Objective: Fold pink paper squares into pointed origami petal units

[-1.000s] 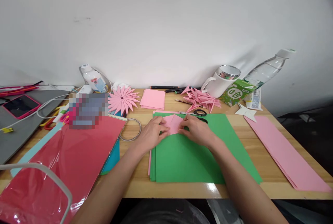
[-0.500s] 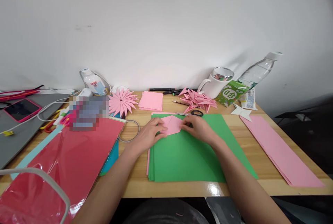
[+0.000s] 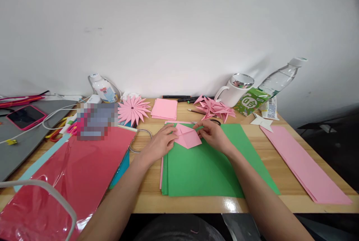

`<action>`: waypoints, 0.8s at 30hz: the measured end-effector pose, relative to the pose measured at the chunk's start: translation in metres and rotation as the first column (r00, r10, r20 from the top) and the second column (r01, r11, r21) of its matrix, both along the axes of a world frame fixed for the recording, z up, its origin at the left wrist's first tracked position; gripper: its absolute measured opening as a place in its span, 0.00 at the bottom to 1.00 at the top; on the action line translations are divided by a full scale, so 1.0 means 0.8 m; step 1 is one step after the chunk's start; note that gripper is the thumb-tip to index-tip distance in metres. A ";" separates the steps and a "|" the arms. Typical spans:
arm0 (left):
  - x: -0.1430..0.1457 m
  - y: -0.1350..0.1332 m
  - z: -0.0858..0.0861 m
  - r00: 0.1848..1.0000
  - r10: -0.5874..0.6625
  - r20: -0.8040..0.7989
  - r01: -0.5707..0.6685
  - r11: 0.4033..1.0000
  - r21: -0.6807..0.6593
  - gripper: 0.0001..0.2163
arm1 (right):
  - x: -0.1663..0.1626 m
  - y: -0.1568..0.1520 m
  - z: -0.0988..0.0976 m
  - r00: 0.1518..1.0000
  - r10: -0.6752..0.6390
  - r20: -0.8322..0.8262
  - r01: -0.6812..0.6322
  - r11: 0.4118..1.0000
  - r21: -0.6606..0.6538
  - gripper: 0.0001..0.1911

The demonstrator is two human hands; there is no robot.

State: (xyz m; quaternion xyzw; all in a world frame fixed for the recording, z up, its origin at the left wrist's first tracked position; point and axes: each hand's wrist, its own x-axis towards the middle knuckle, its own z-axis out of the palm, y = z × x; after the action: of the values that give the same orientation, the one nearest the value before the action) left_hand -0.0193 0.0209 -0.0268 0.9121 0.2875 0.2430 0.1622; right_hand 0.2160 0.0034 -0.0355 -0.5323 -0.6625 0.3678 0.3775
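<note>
A small folded piece of pink paper (image 3: 188, 138) with visible creases lies on a stack of green paper (image 3: 207, 170). My left hand (image 3: 160, 143) has its fingertips and thumb closed on the paper's left edge. From the right, my right hand (image 3: 215, 136) pinches at the upper right edge, its index finger bent and partly hiding that spot. Just behind the right hand, scissors (image 3: 215, 121) show only in part. Beyond my hands lie a stack of pink paper squares (image 3: 164, 108), a pink folded-paper rosette (image 3: 132, 108) and a heap of pointed pink folded pieces (image 3: 214, 109).
At the back right stand a white mug (image 3: 235, 89), a green carton (image 3: 251, 101) and a leaning water bottle (image 3: 280, 78). Long pink strips (image 3: 305, 166) lie on the right. A red sheet pack (image 3: 81, 170), tape ring (image 3: 140, 140) and phone (image 3: 26, 117) occupy the left.
The pink paper has turned, so a corner now points towards me and its creased face shows. My right hand has shifted slightly up; the whole view has shifted a little.
</note>
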 end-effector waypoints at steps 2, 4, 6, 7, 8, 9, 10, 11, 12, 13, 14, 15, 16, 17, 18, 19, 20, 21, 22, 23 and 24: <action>-0.001 0.002 0.001 1.000 0.011 -0.010 -0.010 0.999 0.034 0.11 | -0.003 -0.003 0.006 0.995 0.061 0.077 -0.067 0.995 0.076 0.14; -0.001 0.003 0.002 0.999 0.028 -0.031 -0.026 0.998 0.060 0.11 | -0.006 -0.005 0.013 0.983 0.124 0.138 -0.143 0.981 0.130 0.15; -0.001 0.003 0.003 0.998 0.041 -0.052 -0.037 0.997 0.072 0.11 | -0.009 -0.008 0.019 0.972 0.185 0.144 -0.204 0.971 0.125 0.15; 0.000 0.003 0.003 0.997 0.046 -0.056 -0.042 0.996 0.076 0.10 | -0.010 -0.009 0.021 0.968 0.210 0.140 -0.226 0.968 0.112 0.14; 0.000 0.003 0.002 0.997 0.053 -0.058 -0.049 0.996 0.077 0.11 | -0.011 -0.010 0.023 0.963 0.232 0.140 -0.246 0.964 0.097 0.13; 0.000 0.003 0.001 0.996 0.061 -0.058 -0.056 0.996 0.076 0.11 | -0.012 -0.011 0.024 0.958 0.249 0.144 -0.262 0.961 0.086 0.12; 0.000 0.003 0.001 0.996 0.068 -0.059 -0.063 0.995 0.073 0.11 | -0.013 -0.011 0.025 0.952 0.264 0.153 -0.278 0.958 0.077 0.10; 0.000 0.003 0.000 0.996 0.073 -0.061 -0.068 0.995 0.070 0.12 | -0.013 -0.012 0.026 0.946 0.281 0.163 -0.294 0.953 0.068 0.08; 0.000 0.002 0.000 0.995 0.073 -0.061 -0.069 0.995 0.066 0.12 | -0.014 -0.012 0.027 0.939 0.299 0.170 -0.312 0.948 0.056 0.06; 0.000 0.002 -0.001 0.996 0.071 -0.061 -0.067 0.996 0.057 0.12 | -0.014 -0.013 0.027 0.932 0.318 0.174 -0.330 0.943 0.042 0.04; 0.000 0.001 -0.001 0.996 0.065 -0.061 -0.062 0.997 0.045 0.11 | -0.014 -0.013 0.026 0.925 0.338 0.174 -0.347 0.938 0.024 0.03; 0.000 0.001 -0.001 0.997 0.060 -0.058 -0.058 0.998 0.034 0.11 | -0.014 -0.013 0.026 0.918 0.358 0.172 -0.364 0.931 0.004 0.03; 0.000 0.001 -0.001 0.997 0.057 -0.055 -0.056 0.998 0.024 0.10 | -0.013 -0.013 0.026 0.910 0.377 0.171 -0.381 0.925 -0.015 0.04; 0.000 0.000 -0.001 0.997 0.056 -0.053 -0.055 0.998 0.014 0.10 | -0.013 -0.013 0.025 0.903 0.394 0.170 -0.395 0.918 -0.030 0.05; 0.000 0.000 -0.001 0.997 0.055 -0.049 -0.055 0.998 0.005 0.09 | -0.013 -0.013 0.025 0.897 0.406 0.172 -0.406 0.913 -0.040 0.07; 0.000 0.000 -0.002 0.998 0.054 -0.042 -0.054 0.999 -0.002 0.08 | -0.013 -0.013 0.025 0.894 0.413 0.174 -0.412 0.910 -0.045 0.08; 0.000 0.001 -0.003 0.998 0.050 -0.032 -0.050 0.999 -0.009 0.08 | -0.013 -0.013 0.024 0.893 0.413 0.176 -0.411 0.910 -0.048 0.10; 0.001 0.001 -0.004 0.999 0.042 -0.021 -0.042 0.999 -0.021 0.07 | -0.013 -0.013 0.023 0.897 0.406 0.176 -0.404 0.914 -0.048 0.11; 0.001 0.001 -0.006 0.999 0.031 -0.008 -0.032 0.999 -0.033 0.07 | -0.014 -0.012 0.023 0.905 0.389 0.173 -0.387 0.921 -0.049 0.12; 0.002 0.002 -0.007 1.000 0.020 0.004 -0.020 0.999 -0.044 0.07 | -0.014 -0.012 0.021 0.915 0.365 0.170 -0.362 0.931 -0.051 0.13; 0.002 0.002 -0.008 1.000 0.009 0.013 -0.009 0.999 -0.052 0.07 | -0.015 -0.012 0.020 0.927 0.336 0.168 -0.332 0.942 -0.049 0.14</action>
State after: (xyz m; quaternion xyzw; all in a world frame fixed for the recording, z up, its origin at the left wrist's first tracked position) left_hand -0.0177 0.0228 -0.0331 0.9047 0.2968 0.2423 0.1866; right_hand 0.2037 -0.0060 -0.0192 -0.4457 -0.7701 0.3853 0.2446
